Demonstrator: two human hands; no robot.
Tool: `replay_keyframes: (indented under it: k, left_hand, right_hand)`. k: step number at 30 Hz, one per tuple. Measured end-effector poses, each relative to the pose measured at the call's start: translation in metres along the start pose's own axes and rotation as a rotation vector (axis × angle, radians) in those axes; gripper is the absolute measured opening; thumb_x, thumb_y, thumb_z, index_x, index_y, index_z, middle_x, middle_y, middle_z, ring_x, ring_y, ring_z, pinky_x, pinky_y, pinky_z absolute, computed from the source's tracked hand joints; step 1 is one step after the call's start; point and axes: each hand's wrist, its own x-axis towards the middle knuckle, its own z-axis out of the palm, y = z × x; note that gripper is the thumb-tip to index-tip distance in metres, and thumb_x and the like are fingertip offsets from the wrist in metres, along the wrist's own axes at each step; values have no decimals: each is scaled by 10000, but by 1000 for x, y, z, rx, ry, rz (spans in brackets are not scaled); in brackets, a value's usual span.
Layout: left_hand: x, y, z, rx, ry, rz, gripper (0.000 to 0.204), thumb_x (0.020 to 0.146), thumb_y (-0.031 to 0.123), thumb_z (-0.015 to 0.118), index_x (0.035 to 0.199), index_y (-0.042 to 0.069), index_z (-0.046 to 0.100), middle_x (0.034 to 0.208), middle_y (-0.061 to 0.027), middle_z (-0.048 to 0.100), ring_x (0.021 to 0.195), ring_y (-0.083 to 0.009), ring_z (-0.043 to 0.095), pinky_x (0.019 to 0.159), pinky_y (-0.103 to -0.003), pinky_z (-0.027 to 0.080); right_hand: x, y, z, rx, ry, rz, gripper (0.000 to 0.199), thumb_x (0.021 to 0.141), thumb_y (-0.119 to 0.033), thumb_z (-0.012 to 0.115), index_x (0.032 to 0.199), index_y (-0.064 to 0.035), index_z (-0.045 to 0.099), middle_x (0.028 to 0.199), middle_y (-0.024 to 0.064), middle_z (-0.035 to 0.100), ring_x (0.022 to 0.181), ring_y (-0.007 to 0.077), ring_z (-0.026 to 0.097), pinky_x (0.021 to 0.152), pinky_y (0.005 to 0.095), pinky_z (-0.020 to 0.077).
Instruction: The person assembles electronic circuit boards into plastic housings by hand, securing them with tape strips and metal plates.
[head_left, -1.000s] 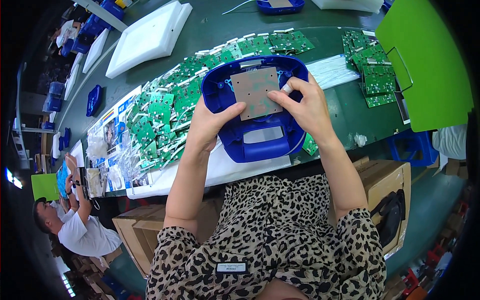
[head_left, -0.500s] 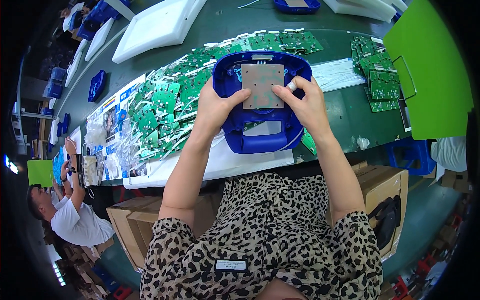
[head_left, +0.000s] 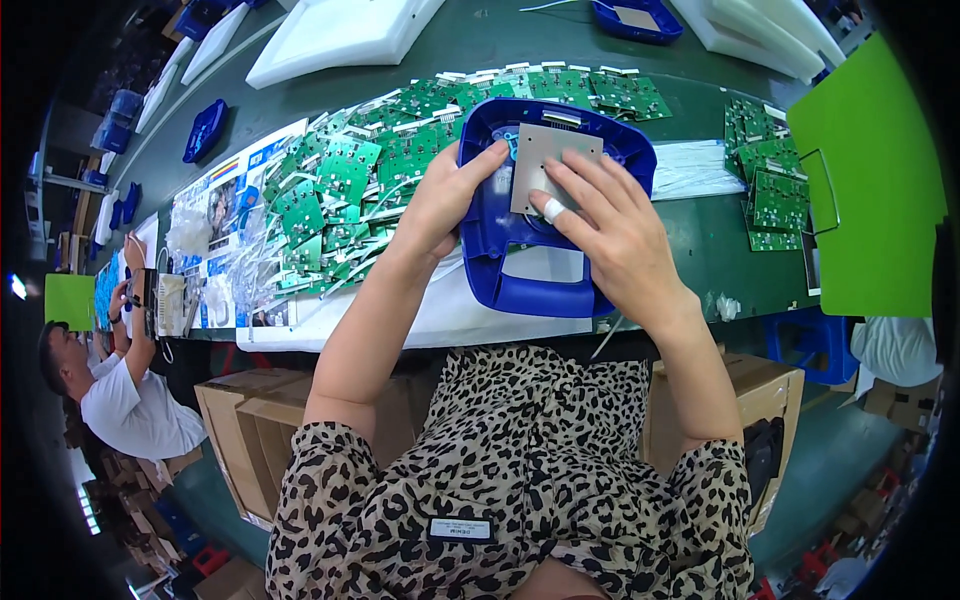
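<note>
**Both hands on the blue casing**

The blue casing (head_left: 545, 250) lies on the green desk (head_left: 700, 250); the left hand (head_left: 445, 205) grips its left edge; the right hand (head_left: 610, 225) presses a grey plate (head_left: 550, 165) into it; green circuit boards (head_left: 350, 190) lie beside.

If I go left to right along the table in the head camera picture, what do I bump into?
Small blue tray → pile of green circuit boards → left hand → right hand on the blue housing → more green boards → bright green sheet.

The right hand (head_left: 610, 225) hides the lower part of the grey plate (head_left: 553, 165).
</note>
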Motion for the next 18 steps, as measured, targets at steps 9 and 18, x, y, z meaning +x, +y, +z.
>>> replay_keyframes:
  k: [9, 18]
  left_hand:
    - [-11, -3, -2, 5, -2, 67, 310, 756, 146, 653, 1004, 5, 532, 875, -66, 603, 717, -121, 592, 633, -263, 504]
    - [-10, 1, -5, 91, -9, 94, 475, 660, 82, 728, 1074, 3, 509, 968, -94, 599, 823, -156, 599, 723, -293, 504]
  right_hand:
    - [-2, -16, -10, -35, -142, 38, 414, 698, -1, 515, 1105, -69, 552, 1214, 106, 486, 1185, 261, 409, 1012, 463, 264]
    - [-2, 15, -34, -11, 363, 279, 387, 725, -59, 616, 1107, -48, 550, 1191, 109, 495, 1124, 286, 442, 932, 401, 347]
